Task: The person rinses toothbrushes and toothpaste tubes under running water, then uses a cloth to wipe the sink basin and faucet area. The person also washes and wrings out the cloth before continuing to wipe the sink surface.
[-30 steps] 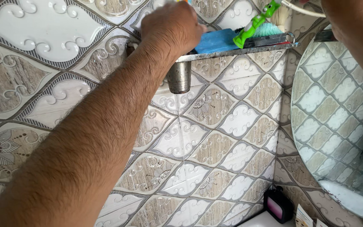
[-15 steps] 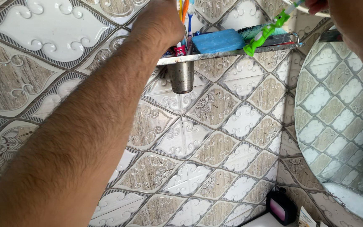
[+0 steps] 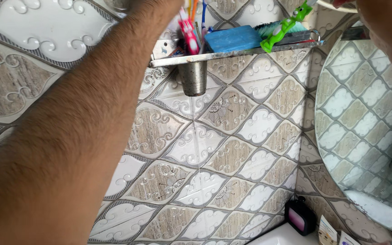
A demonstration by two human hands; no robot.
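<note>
On metal shelf (image 3: 232,53): one blue soap bar (image 3: 232,38).

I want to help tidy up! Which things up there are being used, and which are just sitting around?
In use:
left arm, reaching up by the shelf
bright toothbrushes in the grey metal cup
green frog-shaped toothbrush

Just lying about:
blue rectangular soap bar
round wall mirror
small black box with pink front

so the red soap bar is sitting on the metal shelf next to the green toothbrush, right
Not quite: the soap bar is blue, not red. The head view shows it lying on the metal shelf, next to the green toothbrush, as you said.
</note>
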